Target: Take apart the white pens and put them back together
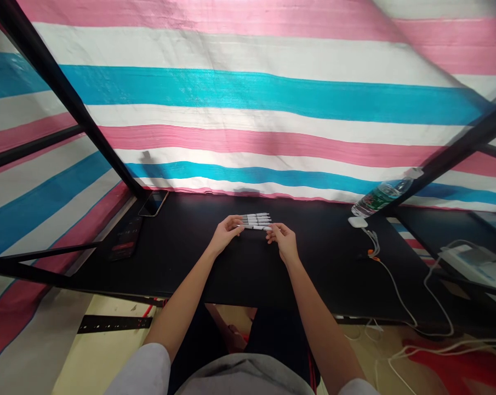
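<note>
Several white pens (pixel 256 218) lie side by side in a row on the black table (pixel 174 269). The pen nearest to me (pixel 255 227) spans the gap between my hands, slightly askew to the others. My left hand (pixel 226 233) has its thumb and fingers closed at that pen's left end, close to the left ends of the row. At the right end, my right hand (pixel 284 239) pinches the same pen between thumb and fingertips. Some of the fingers on each hand are curled and partly hidden.
A phone (pixel 154 203) and a dark device with a lit display (pixel 125 241) lie at the left. To the right are a plastic bottle (pixel 383 196), a white charger (pixel 358 222) and trailing cables (pixel 395 288). Black frame bars and striped sheeting (pixel 248 131) surround the table.
</note>
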### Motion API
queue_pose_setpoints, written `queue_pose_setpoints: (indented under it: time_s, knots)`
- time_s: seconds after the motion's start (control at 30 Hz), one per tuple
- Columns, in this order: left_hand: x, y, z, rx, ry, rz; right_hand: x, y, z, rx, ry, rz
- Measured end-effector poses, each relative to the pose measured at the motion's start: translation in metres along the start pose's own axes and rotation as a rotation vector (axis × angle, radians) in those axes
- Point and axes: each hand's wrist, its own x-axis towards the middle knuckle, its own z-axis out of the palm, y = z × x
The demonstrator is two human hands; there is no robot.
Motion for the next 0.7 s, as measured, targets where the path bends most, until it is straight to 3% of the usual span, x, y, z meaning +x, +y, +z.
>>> queue_pose_setpoints:
  time_s: [0.7]
  knots:
    - [0.0026, -0.0047, -0.0032, 0.004, 0.036, -0.006, -0.001, -0.0024, 0.0003, 0.007, 0.009, -0.005]
